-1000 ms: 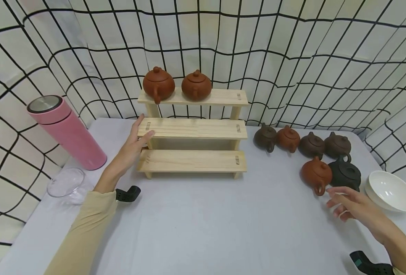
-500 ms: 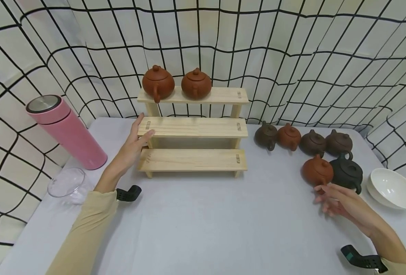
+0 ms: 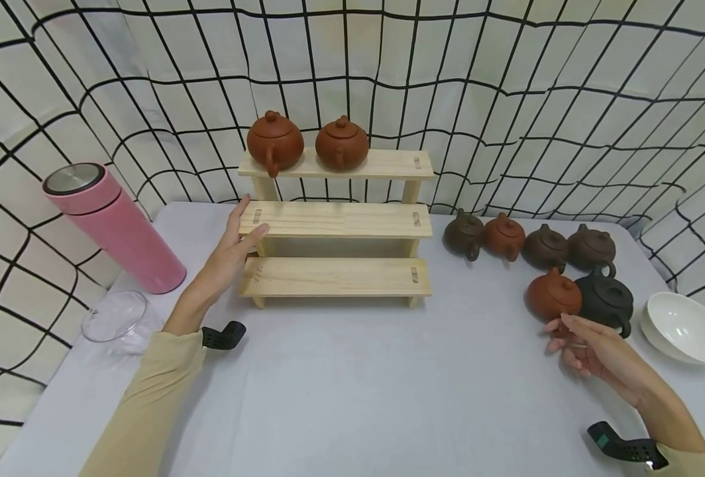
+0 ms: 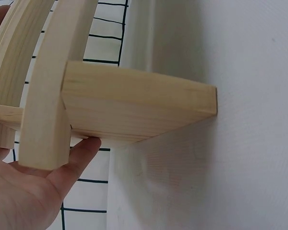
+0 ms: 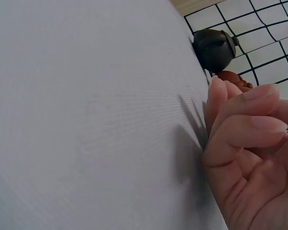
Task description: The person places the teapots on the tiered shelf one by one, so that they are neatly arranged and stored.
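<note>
My left hand [image 3: 224,255] grips the left end of a three-tier wooden stand [image 3: 334,277], thumb over the middle board. In the left wrist view its fingers [image 4: 84,153] reach behind a post. Two reddish-brown teapots [image 3: 275,142] sit side by side on the top tier. At the right, my right hand [image 3: 603,358] is at the near side of a reddish-brown teapot [image 3: 552,295], its fingers over the handle. In the right wrist view the fingers [image 5: 235,136] are curled and this teapot is hidden; I cannot tell whether they hold the handle.
A black teapot [image 3: 605,298] stands right beside the near reddish one, with several more teapots [image 3: 504,236] in a row behind. A white bowl [image 3: 686,328] is at far right. A pink thermos [image 3: 122,235] and clear glass dish [image 3: 115,317] stand left. Black-grid netting [image 3: 507,112] surrounds the table.
My right hand has moved left and slightly up to the near reddish-brown teapot, its fingers now covering the handle. My left hand has stayed on the stand.
</note>
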A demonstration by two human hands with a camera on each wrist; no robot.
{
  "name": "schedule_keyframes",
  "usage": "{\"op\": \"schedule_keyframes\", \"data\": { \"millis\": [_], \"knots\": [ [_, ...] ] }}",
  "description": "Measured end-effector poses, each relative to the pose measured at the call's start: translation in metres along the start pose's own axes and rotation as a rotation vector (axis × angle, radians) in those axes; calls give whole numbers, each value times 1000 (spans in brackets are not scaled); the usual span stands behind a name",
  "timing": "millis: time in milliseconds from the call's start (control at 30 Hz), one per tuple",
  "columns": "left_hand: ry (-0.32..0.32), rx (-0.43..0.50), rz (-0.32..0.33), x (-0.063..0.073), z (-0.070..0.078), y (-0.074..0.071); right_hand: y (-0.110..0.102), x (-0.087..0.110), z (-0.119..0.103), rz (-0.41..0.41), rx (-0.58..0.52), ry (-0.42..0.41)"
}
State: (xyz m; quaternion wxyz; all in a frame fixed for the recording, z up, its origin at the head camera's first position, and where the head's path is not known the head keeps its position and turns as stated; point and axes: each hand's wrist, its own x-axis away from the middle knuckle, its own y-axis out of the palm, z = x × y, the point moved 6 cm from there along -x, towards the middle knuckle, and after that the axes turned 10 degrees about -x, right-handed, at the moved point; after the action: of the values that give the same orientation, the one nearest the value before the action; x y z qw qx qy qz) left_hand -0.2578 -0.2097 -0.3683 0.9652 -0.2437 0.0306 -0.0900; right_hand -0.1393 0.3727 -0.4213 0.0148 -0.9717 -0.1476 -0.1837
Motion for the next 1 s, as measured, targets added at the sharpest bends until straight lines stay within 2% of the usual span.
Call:
{"op": "schedule_keyframes", "data": {
  "millis": [133, 433, 567, 733, 867, 1000],
  "knots": [
    [6, 4, 1, -1, 1, 0, -1, 1, -2, 35, 5, -20],
    [14, 6, 3, 0, 6, 2, 3, 4, -1, 24, -122, -88],
    [18, 19, 3, 0, 6, 2, 5, 8, -1, 46, -128, -91],
    [23, 21, 5, -1, 5, 2, 11, 15, -6, 35, -124, -79],
    [24, 9, 5, -1, 5, 1, 21, 20, -17, 30, -80, -102],
    [25, 12, 0, 0, 5, 2, 38, 23, -41, 18, -17, -194]
  ]
}}
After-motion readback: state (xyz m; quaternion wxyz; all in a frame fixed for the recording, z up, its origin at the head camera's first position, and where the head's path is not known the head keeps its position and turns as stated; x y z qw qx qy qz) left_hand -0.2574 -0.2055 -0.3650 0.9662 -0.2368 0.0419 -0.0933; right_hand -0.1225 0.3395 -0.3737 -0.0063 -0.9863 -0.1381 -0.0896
